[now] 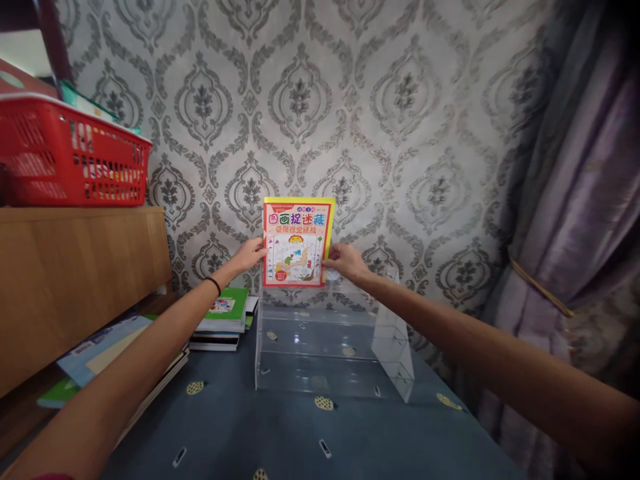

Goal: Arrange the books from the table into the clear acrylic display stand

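A children's picture book (296, 243) with a red and yellow border stands upright between my two hands, its front cover facing me. My left hand (251, 254) grips its left edge, thumb in front. On the right edge, my right hand (347, 263) pinches the book near its lower corner. Below and behind the hands is a clear acrylic tiered rack (320, 340). The book's bottom edge is at the top rear tier of this rack; whether it rests there I cannot tell.
Left of the rack lies a stack of books (225, 320), with more books and papers (107, 343) nearer me. A red basket (75, 153) sits on a wooden cabinet (80, 280). Patterned dark cloth (225, 427) covers the table. A tied curtain (545, 267) hangs at the right.
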`<state>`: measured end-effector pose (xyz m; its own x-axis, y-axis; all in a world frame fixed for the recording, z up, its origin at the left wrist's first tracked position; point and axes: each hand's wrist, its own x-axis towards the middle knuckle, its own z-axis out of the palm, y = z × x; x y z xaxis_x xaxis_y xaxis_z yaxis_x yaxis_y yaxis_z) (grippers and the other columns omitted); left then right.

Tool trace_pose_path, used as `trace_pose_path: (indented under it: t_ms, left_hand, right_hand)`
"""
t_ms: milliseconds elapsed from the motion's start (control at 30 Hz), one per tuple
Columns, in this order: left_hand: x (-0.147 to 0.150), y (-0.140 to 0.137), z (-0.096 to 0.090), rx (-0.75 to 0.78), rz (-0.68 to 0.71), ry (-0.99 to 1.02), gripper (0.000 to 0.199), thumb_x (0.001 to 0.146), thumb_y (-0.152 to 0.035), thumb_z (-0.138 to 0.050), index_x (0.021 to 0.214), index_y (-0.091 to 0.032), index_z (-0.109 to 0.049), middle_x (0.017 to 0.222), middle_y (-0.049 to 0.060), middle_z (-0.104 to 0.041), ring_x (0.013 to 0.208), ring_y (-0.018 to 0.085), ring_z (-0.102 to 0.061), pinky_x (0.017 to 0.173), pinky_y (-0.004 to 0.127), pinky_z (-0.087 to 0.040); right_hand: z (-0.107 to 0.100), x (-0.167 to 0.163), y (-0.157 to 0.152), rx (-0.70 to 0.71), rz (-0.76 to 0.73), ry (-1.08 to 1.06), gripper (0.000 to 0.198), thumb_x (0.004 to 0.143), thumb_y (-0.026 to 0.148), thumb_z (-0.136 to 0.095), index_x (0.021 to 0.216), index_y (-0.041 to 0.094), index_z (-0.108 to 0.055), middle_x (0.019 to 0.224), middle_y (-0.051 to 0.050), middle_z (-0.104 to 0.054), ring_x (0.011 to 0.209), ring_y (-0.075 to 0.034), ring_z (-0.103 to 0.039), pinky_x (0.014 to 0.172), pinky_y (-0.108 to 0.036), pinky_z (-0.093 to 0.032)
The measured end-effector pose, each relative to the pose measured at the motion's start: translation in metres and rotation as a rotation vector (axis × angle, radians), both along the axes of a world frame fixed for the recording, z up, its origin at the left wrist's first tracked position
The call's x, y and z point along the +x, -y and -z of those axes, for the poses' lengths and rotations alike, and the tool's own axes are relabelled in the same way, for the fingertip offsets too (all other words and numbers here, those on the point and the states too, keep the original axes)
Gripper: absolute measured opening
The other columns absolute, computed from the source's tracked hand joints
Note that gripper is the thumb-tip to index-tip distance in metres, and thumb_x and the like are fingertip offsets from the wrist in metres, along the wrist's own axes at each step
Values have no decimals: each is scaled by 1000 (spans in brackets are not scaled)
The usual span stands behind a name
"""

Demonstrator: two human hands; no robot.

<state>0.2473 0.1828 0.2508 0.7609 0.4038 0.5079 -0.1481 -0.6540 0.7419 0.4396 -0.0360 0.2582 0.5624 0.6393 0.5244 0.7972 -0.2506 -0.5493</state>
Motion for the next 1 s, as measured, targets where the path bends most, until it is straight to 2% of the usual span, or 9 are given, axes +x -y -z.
trace_pose_path:
  t_ms: [300,533,733,1000]
  left_hand:
    - [-4,7,-2,-1,31,-13,22,76,-29,-62,93,-17,-56,101,9,-74,87,23,-68,56,24,-48]
    - [-2,0,2,14,20,-12,27,77,-32,-63,98,-16,-57,104,9,-74,85,21,-68,50,21,-43]
    - [-1,-2,4,7,31,10,37,78,-36,-63,108,-14,-59,111,12,-73,92,25,-68,53,22,-45]
    - [-3,0,3,16,33,-13,43,77,-40,-64,111,-14,-58,111,13,-72,95,28,-68,54,24,-47]
  right_hand:
    - [-1,3,1,-20,-37,-36,19,73,14,-75,70,19,-58,68,-1,-72,64,-16,-69,57,-22,-52]
    - [-1,6,3,-34,-7,-6,14,75,17,-77,75,17,-63,72,-2,-74,69,-17,-70,60,-23,-52]
    - [1,12,4,-53,38,27,11,76,19,-78,82,16,-69,79,-4,-75,76,-19,-71,63,-24,-50]
    - [3,16,5,-57,24,53,12,78,21,-79,86,15,-73,84,-6,-77,78,-20,-72,66,-24,-52]
